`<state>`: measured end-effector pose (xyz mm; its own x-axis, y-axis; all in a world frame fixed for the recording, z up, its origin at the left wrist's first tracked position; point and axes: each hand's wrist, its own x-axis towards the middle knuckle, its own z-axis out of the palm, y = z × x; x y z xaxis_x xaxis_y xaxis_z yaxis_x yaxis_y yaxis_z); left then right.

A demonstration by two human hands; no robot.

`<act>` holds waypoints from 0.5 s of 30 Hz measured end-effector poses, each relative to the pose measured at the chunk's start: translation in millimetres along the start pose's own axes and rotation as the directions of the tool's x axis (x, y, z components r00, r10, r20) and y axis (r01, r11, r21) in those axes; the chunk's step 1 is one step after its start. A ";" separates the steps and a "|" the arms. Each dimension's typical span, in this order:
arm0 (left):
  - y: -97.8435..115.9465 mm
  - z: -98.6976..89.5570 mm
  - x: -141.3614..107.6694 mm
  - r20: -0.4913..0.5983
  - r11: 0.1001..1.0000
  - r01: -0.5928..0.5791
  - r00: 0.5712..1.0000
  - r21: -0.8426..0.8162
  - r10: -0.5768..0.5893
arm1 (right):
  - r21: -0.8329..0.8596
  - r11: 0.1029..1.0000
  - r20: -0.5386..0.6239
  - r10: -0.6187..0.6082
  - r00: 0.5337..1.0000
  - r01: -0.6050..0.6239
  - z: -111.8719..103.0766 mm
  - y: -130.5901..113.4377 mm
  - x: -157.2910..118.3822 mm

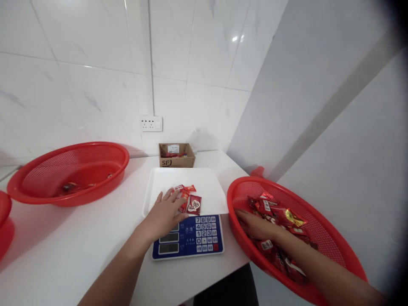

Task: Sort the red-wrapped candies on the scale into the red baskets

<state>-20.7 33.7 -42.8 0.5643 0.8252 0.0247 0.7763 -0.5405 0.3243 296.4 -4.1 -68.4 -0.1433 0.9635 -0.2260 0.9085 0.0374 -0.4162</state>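
My left hand (164, 214) lies with its fingers spread over a few small red packets (194, 205) on the white tray (210, 182) of a weighing scale. Below the tray, the scale's blue panel (191, 236) shows number keys and display windows; my left wrist is close to its left edge. On the right, my right hand (255, 225) reaches down into a red plastic basket (334, 238) among red wrapped packets (280, 212), one with a gold end. Its fingertips are hidden by the hand itself and the basket's side, so any hold there is not visible.
A second red basket (95, 155) with a few packets stands on the white table (79, 246) at left, and part of another (4, 208) shows at the edge. Behind the scale sits an open cardboard box (185, 162) of packets. A wall socket (151, 123) is above it.
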 end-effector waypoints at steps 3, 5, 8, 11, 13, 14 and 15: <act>-0.3 -0.7 -0.1 -0.001 1.000 0.000 1.000 0.009 0.000 | 0.017 0.998 0.069 -0.062 0.996 0.061 1.1 -4.6 -0.4; 0.1 -1.2 -0.1 0.004 1.000 0.006 1.000 0.013 -0.006 | -0.002 0.998 0.066 -0.057 0.996 0.057 1.6 -3.2 0.2; 1.2 -2.5 -0.7 0.011 1.000 0.014 1.000 0.016 -0.014 | -0.032 0.998 0.044 -0.044 0.998 0.045 3.0 1.7 1.6; 0.9 -3.4 -1.6 -0.020 1.000 -0.005 1.000 0.011 0.005 | -0.046 0.998 0.038 -0.046 0.998 0.048 3.5 2.1 1.8; -0.2 -3.6 -2.3 -0.052 1.000 -0.016 0.999 0.003 0.016 | -0.066 0.997 0.035 -0.037 0.999 0.039 3.0 -0.7 1.0; -0.7 -3.8 -2.7 -0.066 1.000 -0.016 0.998 -0.001 0.016 | -0.073 0.997 0.039 -0.030 0.999 0.033 2.6 -2.2 0.5; -1.1 -4.1 -3.0 -0.077 1.000 -0.014 0.997 -0.004 0.014 | -0.078 0.997 0.047 -0.019 0.999 0.022 2.0 -3.5 0.1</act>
<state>-24.3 32.5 -39.4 0.5518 0.8277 0.1018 0.7669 -0.5516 0.3279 292.4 -4.7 -68.7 -0.1788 0.9490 -0.2597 0.9329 0.0796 -0.3513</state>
